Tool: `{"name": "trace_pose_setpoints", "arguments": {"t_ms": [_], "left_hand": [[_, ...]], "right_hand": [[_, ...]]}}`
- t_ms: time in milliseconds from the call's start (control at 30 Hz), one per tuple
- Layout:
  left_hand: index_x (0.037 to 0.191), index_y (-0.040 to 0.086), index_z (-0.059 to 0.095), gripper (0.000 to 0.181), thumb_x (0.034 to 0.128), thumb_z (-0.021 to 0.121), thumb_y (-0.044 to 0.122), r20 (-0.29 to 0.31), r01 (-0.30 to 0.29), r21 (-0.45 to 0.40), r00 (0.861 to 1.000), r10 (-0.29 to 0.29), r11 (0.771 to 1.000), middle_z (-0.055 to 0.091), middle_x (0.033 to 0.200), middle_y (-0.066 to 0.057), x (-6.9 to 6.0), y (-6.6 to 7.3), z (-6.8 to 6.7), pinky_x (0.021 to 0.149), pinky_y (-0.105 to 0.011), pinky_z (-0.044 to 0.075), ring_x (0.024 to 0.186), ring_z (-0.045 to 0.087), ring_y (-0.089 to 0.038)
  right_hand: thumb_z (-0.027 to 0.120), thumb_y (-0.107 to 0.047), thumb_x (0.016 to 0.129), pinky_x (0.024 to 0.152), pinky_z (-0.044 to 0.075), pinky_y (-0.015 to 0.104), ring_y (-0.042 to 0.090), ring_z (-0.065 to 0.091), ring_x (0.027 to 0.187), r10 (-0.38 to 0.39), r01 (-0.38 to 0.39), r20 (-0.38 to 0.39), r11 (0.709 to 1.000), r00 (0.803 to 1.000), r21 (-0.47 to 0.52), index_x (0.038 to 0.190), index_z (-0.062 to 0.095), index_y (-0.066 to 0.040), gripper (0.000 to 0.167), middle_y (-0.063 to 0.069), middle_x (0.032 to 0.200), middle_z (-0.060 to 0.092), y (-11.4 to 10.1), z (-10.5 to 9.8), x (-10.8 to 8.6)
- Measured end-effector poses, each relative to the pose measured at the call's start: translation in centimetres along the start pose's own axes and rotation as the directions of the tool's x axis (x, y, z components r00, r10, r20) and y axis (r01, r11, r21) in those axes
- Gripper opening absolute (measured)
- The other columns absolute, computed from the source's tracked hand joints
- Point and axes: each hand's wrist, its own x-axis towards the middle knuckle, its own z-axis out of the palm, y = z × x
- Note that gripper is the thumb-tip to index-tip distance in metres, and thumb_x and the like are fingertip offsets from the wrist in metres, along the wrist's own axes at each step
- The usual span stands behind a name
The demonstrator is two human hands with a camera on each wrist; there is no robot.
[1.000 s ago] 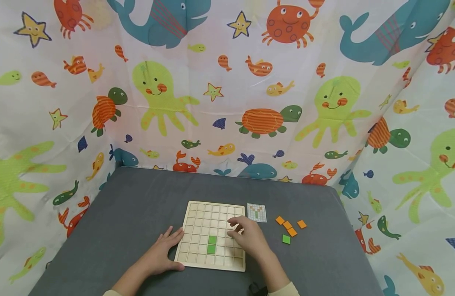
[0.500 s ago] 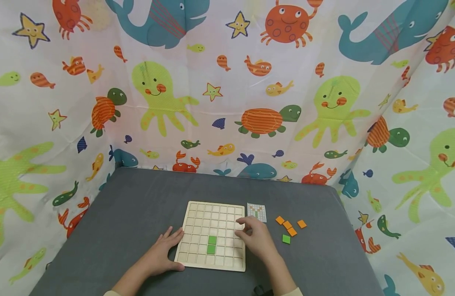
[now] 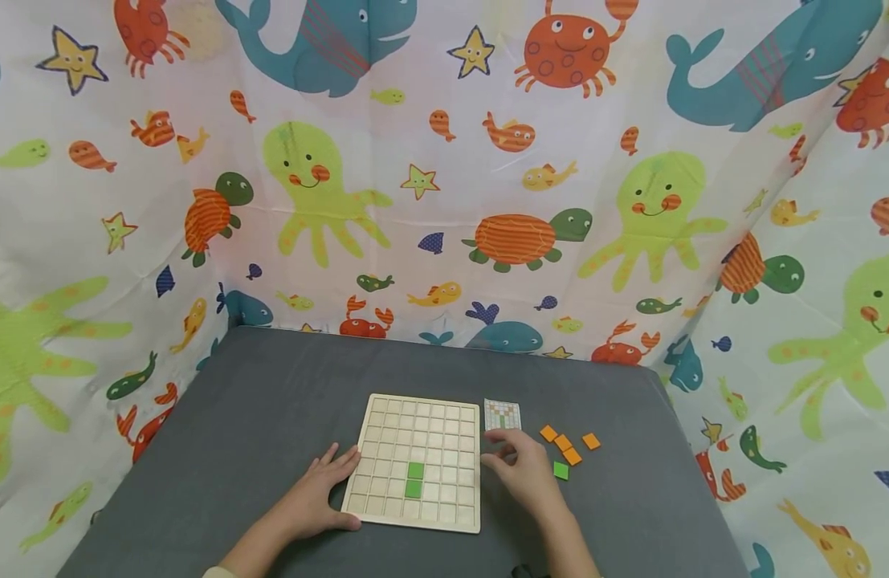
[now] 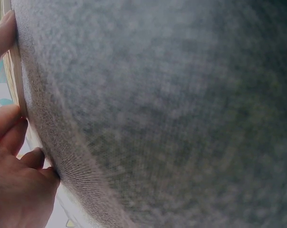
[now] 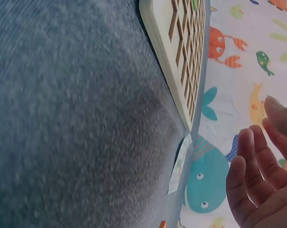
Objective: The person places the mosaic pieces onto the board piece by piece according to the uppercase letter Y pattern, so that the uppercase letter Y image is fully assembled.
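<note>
The left hand's (image 3: 316,496) spread fingers touch the board (image 3: 415,437) on the grey cloth (image 3: 285,401), likely to stop it sliding. The right hand (image 3: 525,471), loosely curled and empty, hangs handily between board and orange tiles (image 3: 563,442).

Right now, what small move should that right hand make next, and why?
Probably pick up the loose green tile beside it. The right hand looks empty, two green tiles already sit in the board, and the card seems to show green below orange, though its squares are too small to count.
</note>
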Motion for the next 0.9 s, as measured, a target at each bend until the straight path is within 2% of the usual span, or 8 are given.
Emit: {"name": "trace_pose_setpoints", "arguments": {"t_ms": [267,533,767,900], "left_hand": [[0.155,0.009,0.041,0.114,0.0619,0.092,0.052,0.0,-0.015,0.002,1.0,0.015,1.0,0.033,0.164,-0.007,0.0,0.2,-0.1,0.119,-0.07,0.014,0.154,0.013,-0.044],[0.155,0.01,0.04,0.114,0.0622,0.092,0.051,-0.002,-0.022,-0.008,1.0,0.022,1.0,0.032,0.165,-0.006,-0.2,0.0,0.1,0.119,-0.071,0.013,0.155,0.012,-0.044],[0.157,0.013,0.039,0.115,0.062,0.092,0.051,-0.008,-0.017,-0.017,1.0,0.016,1.0,0.031,0.165,-0.004,-0.2,-0.1,0.1,0.119,-0.069,0.014,0.155,0.012,-0.043],[0.156,0.013,0.039,0.115,0.0613,0.093,0.051,-0.014,-0.011,-0.018,1.0,0.011,1.0,0.033,0.165,-0.004,-0.1,-0.1,0.0,0.119,-0.069,0.015,0.155,0.013,-0.042]], "right_hand": [[0.083,-0.011,0.083,0.073,0.058,0.026,0.011,0.066,0.084,0.053,-0.054,-0.026,0.998,0.998,-0.021,0.114,0.074,-0.015,0.033,0.003,0.106,0.073,0.5,-1.6,-0.2],[0.083,-0.012,0.083,0.074,0.057,0.027,0.01,0.065,0.085,0.133,-0.134,-0.027,0.991,0.991,-0.02,0.117,0.073,-0.014,0.035,0.007,0.111,0.073,2.0,-2.6,-0.3],[0.086,-0.005,0.078,0.069,0.058,0.025,0.016,0.069,0.08,0.092,-0.093,-0.113,0.996,0.989,-0.005,0.111,0.075,-0.009,0.036,0.011,0.103,0.075,3.6,-3.8,-1.0],[0.086,-0.004,0.077,0.068,0.056,0.023,0.013,0.069,0.081,0.091,-0.096,-0.13,0.995,0.987,-0.025,0.112,0.075,-0.009,0.037,0.009,0.104,0.073,4.3,-4.3,-1.4]]}}
